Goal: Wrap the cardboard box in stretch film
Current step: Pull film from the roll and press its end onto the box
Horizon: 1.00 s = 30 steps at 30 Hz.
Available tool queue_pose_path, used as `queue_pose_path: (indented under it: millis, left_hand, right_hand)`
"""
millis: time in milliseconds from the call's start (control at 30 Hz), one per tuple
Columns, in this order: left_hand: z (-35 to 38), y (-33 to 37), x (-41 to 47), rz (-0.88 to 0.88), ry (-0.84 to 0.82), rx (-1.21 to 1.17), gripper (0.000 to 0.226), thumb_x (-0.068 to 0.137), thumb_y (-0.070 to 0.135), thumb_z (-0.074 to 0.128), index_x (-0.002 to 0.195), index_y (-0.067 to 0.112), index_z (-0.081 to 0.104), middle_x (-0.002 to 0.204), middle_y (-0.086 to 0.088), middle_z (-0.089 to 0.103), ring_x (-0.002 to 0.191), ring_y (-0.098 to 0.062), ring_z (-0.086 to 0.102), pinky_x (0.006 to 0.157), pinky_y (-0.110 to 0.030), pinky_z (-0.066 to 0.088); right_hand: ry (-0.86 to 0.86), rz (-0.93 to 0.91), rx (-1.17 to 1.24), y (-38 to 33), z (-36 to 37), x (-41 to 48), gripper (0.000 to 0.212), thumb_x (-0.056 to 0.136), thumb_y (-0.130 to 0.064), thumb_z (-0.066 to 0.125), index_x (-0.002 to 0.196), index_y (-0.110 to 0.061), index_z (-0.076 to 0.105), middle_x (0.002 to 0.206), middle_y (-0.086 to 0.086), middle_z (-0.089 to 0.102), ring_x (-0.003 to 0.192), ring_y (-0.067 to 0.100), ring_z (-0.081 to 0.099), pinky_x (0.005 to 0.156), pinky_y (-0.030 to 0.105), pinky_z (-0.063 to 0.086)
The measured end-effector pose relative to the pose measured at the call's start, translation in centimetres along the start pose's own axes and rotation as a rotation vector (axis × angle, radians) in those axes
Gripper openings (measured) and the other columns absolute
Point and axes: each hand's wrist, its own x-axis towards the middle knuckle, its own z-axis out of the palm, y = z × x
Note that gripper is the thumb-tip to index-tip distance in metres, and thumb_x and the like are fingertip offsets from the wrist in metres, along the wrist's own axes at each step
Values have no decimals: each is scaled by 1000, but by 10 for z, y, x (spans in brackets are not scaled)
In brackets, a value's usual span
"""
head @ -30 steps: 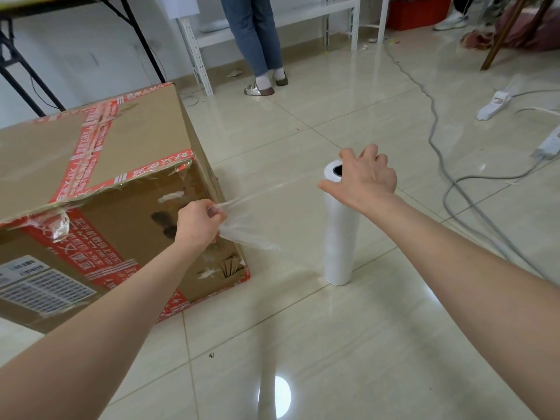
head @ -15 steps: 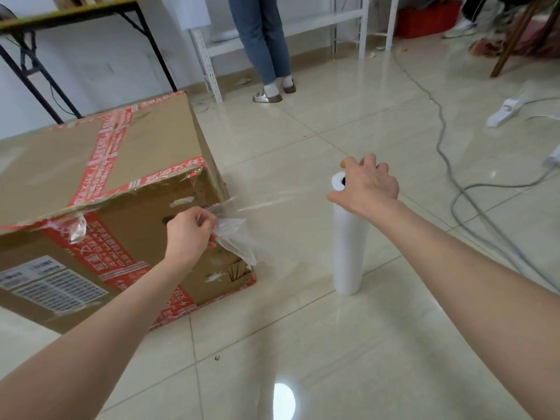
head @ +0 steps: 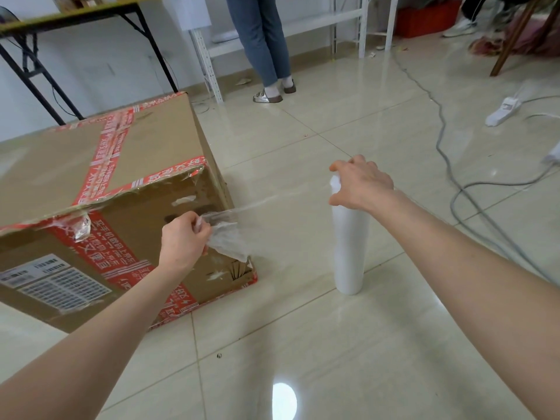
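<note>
A big brown cardboard box (head: 151,153) sealed with red printed tape sits on the tiled floor at the left. A white roll of stretch film (head: 350,247) stands upright on the floor to its right. My right hand (head: 359,184) rests over the roll's top end and holds it. My left hand (head: 183,239) pinches the bunched loose end of the clear film (head: 230,237) against the box's near side, close to its right corner. A thin sheet of film stretches from there toward the roll.
A person in jeans (head: 263,40) stands behind the box near a white shelf frame (head: 206,56). A black-legged folding table (head: 75,16) is at the back left. Grey cables (head: 454,189) and white power strips (head: 504,112) lie on the floor at the right.
My left hand has pulled the film end leftward onto the box's side. The roll and my right hand stay in place; the view has shifted slightly.
</note>
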Motion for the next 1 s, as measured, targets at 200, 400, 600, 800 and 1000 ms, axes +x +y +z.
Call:
queue_pose_path:
  millis: [200,400,600,800,1000]
  left_hand:
    - [1,-3,-1,-63,7,-38,16,93,9,56,81,-1,57,70,-12,63,53,-17,63,49,-19,47]
    - [-4,-12,-1,-55,20,-16,18,93,8,55,80,-4,54,71,-14,62,53,-17,63,48,-17,45]
    - [-9,-15,-1,-1,19,-11,22,94,9,55,73,1,52,71,-16,62,54,-19,63,48,-16,46]
    - [-16,-28,1,50,-23,18,16,94,13,57,84,2,60,72,-15,65,58,-19,64,54,-21,50]
    - [-29,-28,-8,141,-7,8,16,93,15,59,84,3,66,74,-7,67,58,-16,65,51,-13,51]
  right_hand:
    - [27,100,51,5,-1,0,69,75,-40,71,136,-30,39,132,7,35,118,30,45,75,33,37]
    - [-12,-1,-31,3,-1,-1,71,79,-29,69,140,-31,33,140,3,35,130,30,33,93,41,36]
    - [20,-12,-15,4,3,0,63,84,-16,57,140,-34,34,136,7,32,124,28,39,79,35,37]
    - [-37,-26,-131,-3,6,3,72,78,-27,67,140,-32,31,138,7,33,130,26,36,109,52,24]
    - [207,-552,37,-55,23,-20,63,77,-48,69,132,-26,48,132,2,48,123,23,44,100,34,33]
